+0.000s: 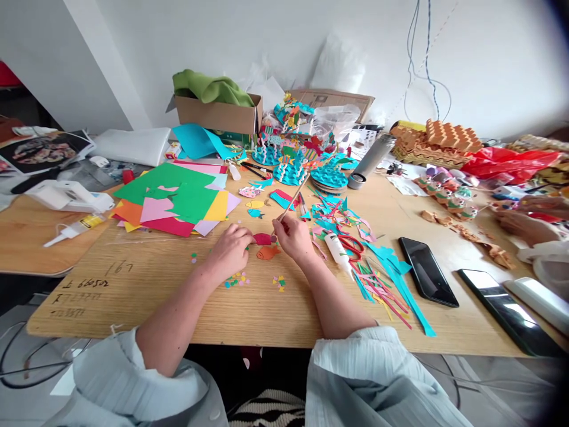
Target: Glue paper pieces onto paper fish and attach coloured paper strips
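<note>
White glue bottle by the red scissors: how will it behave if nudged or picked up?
The white glue bottle will likely roll if nudged, since it lies on its rounded side on the wooden table. Its taper may make it curve as it rolls. It looks like light, squeezable plastic, so a hard squeeze could deform it.

Around the red paper fish (262, 239), the left hand (229, 252) and right hand (294, 237) flank it on either side. Toward the person, a hand can pass over the wooden surface (133, 302), meeting only scattered paper dots (235, 280). Beyond the fish, stacked coloured paper (178, 198) blocks one side; on the other, a glue bottle (338, 255) and paper strips (382, 284) stand in the way.
</note>
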Action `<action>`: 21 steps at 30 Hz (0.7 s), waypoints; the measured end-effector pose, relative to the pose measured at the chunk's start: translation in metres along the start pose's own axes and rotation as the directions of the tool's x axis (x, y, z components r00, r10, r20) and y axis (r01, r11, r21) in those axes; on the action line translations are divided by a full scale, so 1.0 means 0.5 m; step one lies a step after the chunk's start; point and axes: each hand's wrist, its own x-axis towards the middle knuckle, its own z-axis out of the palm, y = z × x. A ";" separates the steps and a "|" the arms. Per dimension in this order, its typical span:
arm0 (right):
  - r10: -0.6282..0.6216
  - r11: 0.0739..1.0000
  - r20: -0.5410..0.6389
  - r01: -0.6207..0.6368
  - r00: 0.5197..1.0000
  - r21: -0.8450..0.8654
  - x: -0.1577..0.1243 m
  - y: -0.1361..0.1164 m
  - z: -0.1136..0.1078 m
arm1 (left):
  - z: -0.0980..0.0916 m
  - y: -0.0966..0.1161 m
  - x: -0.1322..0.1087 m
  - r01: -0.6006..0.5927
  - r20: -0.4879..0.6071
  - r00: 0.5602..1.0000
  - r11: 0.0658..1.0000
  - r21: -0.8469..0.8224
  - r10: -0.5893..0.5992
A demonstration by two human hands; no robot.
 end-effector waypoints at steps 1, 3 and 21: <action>-0.004 1.000 0.017 0.004 1.000 -0.011 0.000 0.001 0.001 | 0.000 0.000 0.000 -0.002 0.002 1.000 1.000 0.001 0.002; -0.006 1.000 0.049 0.006 0.999 -0.017 -0.001 0.003 0.004 | 0.000 0.000 0.000 -0.002 0.004 1.000 1.000 0.005 0.002; -0.039 0.999 0.002 0.039 0.999 -0.026 0.000 0.014 0.008 | 0.001 0.000 -0.001 -0.009 0.001 1.000 0.999 0.032 0.009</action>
